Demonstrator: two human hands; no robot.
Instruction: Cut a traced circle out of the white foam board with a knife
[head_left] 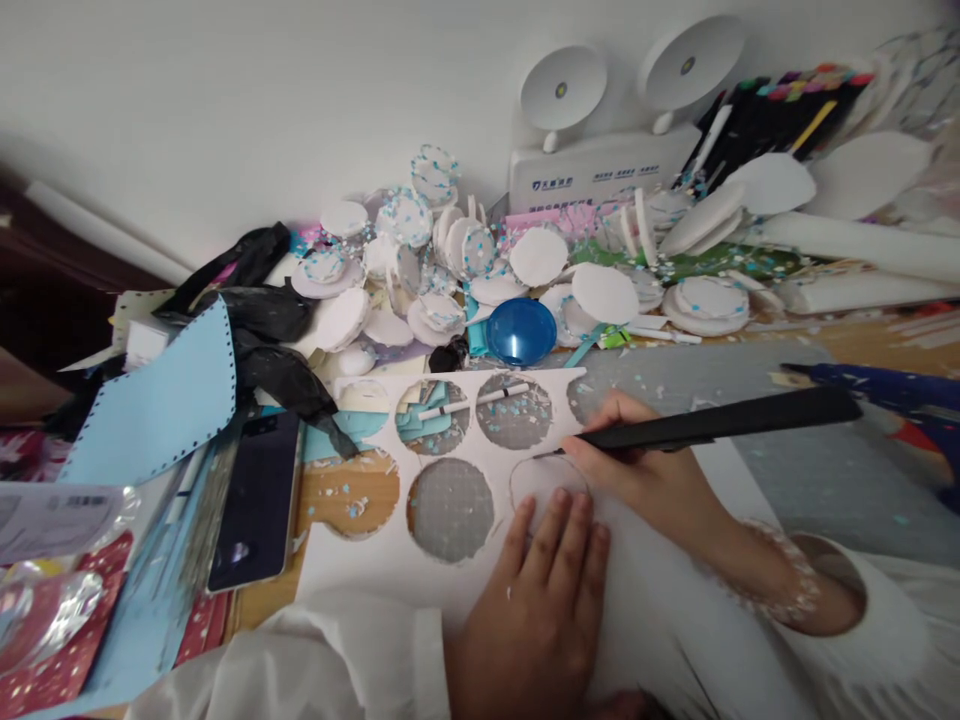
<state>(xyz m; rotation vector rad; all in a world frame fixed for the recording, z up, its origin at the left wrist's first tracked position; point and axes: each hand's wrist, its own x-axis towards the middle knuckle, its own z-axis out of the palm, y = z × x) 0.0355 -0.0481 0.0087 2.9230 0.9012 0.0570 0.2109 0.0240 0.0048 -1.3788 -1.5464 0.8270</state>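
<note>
A white foam-like sheet (457, 375) with several round holes cut through it lies in front of me. My left hand (540, 600) rests flat on the sheet, its fingertips on a circle outline (555, 478). My right hand (645, 480) grips a black craft knife (720, 420) by its front end. The knife's thin tip touches or hovers over the top of that outline; which of the two I cannot tell. Its long handle points to the right. A beaded bracelet circles the right wrist.
A grey cutting mat (675, 370) with scraps lies under the sheet. Behind are many white discs (538, 255), some blue-beaded, and a blue round dish (521, 332). A phone (255, 500) and a light blue card (157, 390) lie left; markers (787, 110) and a two-lamp light (600, 165) stand behind.
</note>
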